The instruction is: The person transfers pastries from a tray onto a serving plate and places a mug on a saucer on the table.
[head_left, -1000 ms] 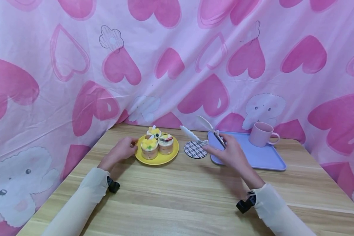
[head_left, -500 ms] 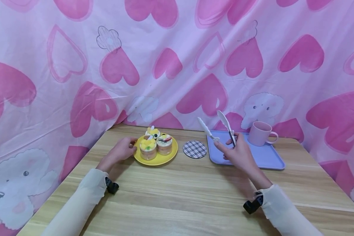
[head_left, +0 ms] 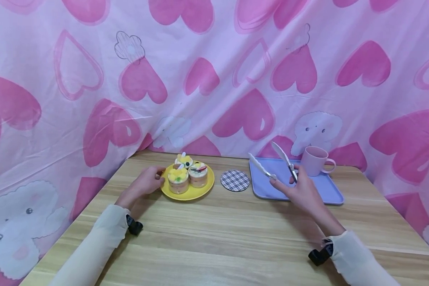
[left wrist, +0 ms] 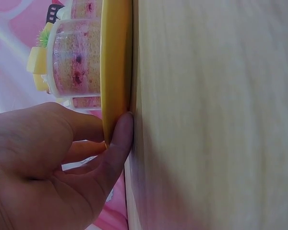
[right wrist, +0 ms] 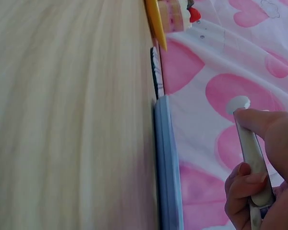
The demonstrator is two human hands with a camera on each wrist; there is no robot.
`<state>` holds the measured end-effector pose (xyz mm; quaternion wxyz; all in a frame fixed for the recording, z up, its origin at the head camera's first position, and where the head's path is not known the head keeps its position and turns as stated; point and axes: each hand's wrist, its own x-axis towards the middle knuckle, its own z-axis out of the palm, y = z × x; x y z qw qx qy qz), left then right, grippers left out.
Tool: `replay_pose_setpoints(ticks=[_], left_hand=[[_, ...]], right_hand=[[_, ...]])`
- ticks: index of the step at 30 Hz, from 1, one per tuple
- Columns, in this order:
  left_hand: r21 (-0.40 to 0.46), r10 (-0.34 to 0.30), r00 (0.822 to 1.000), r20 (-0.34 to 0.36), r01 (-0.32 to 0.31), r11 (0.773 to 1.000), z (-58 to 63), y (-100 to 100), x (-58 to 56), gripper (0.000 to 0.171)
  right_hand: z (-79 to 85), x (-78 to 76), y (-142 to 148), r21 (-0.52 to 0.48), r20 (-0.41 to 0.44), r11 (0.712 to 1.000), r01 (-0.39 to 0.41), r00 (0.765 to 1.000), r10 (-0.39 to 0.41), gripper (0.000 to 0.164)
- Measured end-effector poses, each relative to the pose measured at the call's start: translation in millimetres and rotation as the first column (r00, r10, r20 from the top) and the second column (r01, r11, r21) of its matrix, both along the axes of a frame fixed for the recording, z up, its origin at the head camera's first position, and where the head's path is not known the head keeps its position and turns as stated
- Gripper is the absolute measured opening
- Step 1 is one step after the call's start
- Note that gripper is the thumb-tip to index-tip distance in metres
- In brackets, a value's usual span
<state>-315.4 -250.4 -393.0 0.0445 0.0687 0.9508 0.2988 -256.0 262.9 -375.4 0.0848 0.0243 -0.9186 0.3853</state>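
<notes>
My left hand (head_left: 147,182) pinches the left rim of a yellow plate (head_left: 194,195) lying on the table. In the left wrist view, the plate's edge (left wrist: 116,62) sits between my fingers and thumb. Grouped on the plate stand three clear cups of layered cake: a front one (head_left: 178,181) with yellow fruit, a right one (head_left: 198,176) and a back one (head_left: 184,160). My right hand (head_left: 308,195) grips a pair of tongs (head_left: 260,165) above the lilac tray (head_left: 268,187). The white tips are spread apart with nothing between them.
A pink mug (head_left: 313,161) stands at the tray's back right. Between plate and tray lies a round checked coaster (head_left: 234,180). Behind the wooden table (head_left: 200,242) hangs a pink heart-patterned cloth (head_left: 186,51).
My right hand has moved right with the tongs, from above the coaster to over the tray. The left hand still holds the plate, and the cake cups stand as before.
</notes>
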Motion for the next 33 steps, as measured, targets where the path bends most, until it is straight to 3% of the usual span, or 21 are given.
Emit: replay_pose_setpoints(ticks=[15, 18, 24, 33], left_hand=[[0.016, -0.01, 1.0, 0.004, 0.01, 1.0, 0.7, -1.0, 1.9, 0.055], [0.01, -0.011, 1.0, 0.001, 0.011, 1.0, 0.8, -0.5, 1.9, 0.056], [0.0, 0.0, 1.0, 0.009, 0.0, 1.0, 1.3, 0.3, 1.2, 0.056], [-0.005, 0.007, 1.0, 0.003, -0.007, 1.0, -1.1, -0.1, -0.4, 0.055]], right_hand=[[-11.4, 13.9, 39.9, 0.129, -0.052, 0.99, 0.063, 0.997, -0.057, 0.081], [-13.5, 15.5, 46.9, 0.145, -0.004, 0.987, 0.062, 0.998, -0.062, 0.088], [-16.6, 18.8, 61.5, 0.167, 0.091, 0.985, 0.052, 0.994, -0.068, 0.115], [-22.6, 20.9, 86.2, 0.179, 0.129, 0.983, 0.035, 0.99, -0.058, 0.118]])
